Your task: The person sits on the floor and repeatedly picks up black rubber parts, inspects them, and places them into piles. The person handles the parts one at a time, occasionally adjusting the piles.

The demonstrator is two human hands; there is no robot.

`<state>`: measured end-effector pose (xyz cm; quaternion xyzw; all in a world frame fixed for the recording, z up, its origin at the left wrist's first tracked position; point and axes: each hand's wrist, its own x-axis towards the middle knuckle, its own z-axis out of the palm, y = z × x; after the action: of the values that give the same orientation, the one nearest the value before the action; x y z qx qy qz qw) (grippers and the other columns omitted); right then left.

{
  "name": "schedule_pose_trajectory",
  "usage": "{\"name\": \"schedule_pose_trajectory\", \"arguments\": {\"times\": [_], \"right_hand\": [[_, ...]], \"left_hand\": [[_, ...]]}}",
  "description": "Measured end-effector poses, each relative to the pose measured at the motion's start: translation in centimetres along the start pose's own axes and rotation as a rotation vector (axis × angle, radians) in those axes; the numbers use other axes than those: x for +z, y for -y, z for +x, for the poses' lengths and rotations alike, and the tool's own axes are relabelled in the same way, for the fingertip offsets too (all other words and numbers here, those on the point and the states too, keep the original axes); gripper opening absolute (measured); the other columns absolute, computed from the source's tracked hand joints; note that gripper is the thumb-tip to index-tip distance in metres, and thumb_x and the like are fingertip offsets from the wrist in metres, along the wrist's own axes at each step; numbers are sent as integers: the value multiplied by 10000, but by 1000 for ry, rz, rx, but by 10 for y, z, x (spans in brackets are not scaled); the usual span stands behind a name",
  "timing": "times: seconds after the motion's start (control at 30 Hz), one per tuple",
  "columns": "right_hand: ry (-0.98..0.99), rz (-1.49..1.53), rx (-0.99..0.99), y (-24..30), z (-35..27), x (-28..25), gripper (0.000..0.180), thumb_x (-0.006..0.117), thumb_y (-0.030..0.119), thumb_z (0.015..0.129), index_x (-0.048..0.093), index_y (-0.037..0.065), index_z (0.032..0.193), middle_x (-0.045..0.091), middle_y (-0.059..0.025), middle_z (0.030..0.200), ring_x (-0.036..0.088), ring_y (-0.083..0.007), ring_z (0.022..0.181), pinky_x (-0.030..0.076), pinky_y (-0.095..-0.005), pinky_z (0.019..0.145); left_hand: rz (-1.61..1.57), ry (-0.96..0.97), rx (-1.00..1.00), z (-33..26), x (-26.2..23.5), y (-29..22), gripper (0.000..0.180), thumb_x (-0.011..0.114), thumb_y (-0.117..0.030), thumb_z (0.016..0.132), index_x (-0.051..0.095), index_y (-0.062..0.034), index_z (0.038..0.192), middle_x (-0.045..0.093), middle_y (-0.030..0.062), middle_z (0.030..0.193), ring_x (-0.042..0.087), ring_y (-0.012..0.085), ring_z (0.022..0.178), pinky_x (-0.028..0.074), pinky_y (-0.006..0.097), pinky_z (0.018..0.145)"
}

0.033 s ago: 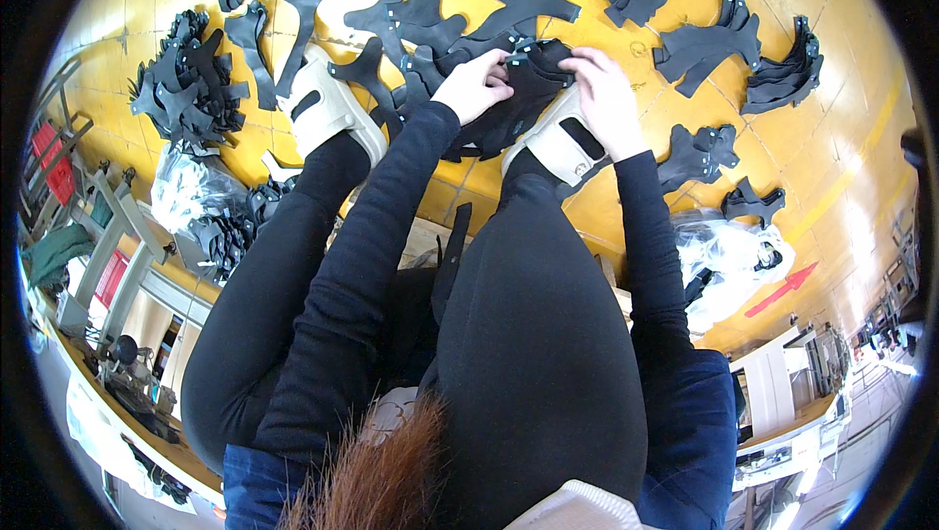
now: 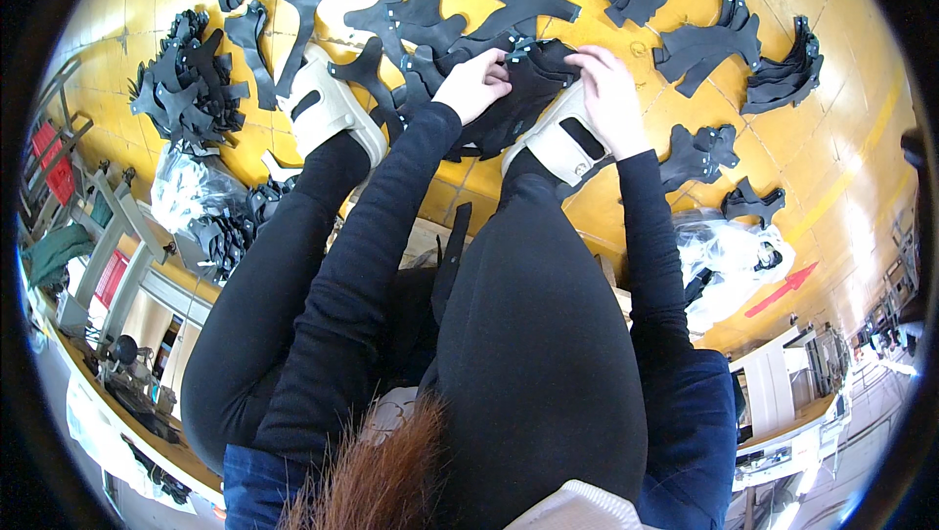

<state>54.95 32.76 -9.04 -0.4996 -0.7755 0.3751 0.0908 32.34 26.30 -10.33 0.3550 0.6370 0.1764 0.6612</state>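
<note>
Between my feet lies a stack of black cut fabric pieces [image 2: 528, 90] with small pale tags along its upper edge. My left hand [image 2: 474, 87] is closed at the stack's upper left edge, thumb and fingers pinching it near the tags. At the upper right edge, the bent fingers of my right hand [image 2: 608, 105] grip a corner of the black material. The right hand is above my right shoe [image 2: 562, 151], a beige one with a strap. My left shoe [image 2: 328, 110] stands beside other black pieces [image 2: 367, 80]. The fingertips' exact hold is partly hidden.
More black pieces lie in piles on the yellow tiled floor [image 2: 646, 61], with a large heap [image 2: 186, 85] at the far left. Clear plastic bags with dark contents stand at left [image 2: 191, 188] and right [image 2: 719, 261]. A metal-framed bench [image 2: 122, 227] is at left.
My right hand has shifted very slightly at the stack's right edge. The left hand and the surrounding piles look the same.
</note>
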Motion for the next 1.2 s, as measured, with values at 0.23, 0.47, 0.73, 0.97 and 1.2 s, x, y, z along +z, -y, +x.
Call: {"name": "schedule_pose_trajectory", "arguments": {"times": [0.23,0.47,0.73,0.97,1.2], "right_hand": [[-51,9,-21,-16,10,-10,200,566,58,847,670,113,1009,642,-70,992,588,-278,936,457,-385,818],[65,-28,-38,-8,7,-5,161,589,136,850,664,132,993,639,-45,930,578,-254,919,437,-380,823],[151,-69,-75,14,2,12,157,613,156,837,666,129,983,606,-31,899,572,-233,922,438,-374,826],[55,-130,-54,13,10,10,163,585,169,868,657,135,1010,620,-33,928,574,-234,933,438,-363,827],[178,-171,-57,14,15,9,148,582,169,866,650,137,993,631,-41,918,575,-245,941,436,-368,834]], "left_hand": [[-21,-38,-22,10,-4,7,401,653,-79,858,505,19,1217,674,106,1005,635,138,900,496,267,825],[20,-13,-6,8,-3,2,381,678,-90,837,518,14,1167,661,74,930,621,115,848,493,252,803],[144,19,13,11,-6,7,276,734,-140,767,562,12,919,663,80,839,638,146,754,502,280,728],[123,45,41,13,-10,8,250,732,-132,760,560,3,882,633,68,781,620,157,731,489,289,713],[90,54,55,14,-10,16,240,731,-122,760,559,2,872,626,68,772,611,154,731,480,287,717]]}}
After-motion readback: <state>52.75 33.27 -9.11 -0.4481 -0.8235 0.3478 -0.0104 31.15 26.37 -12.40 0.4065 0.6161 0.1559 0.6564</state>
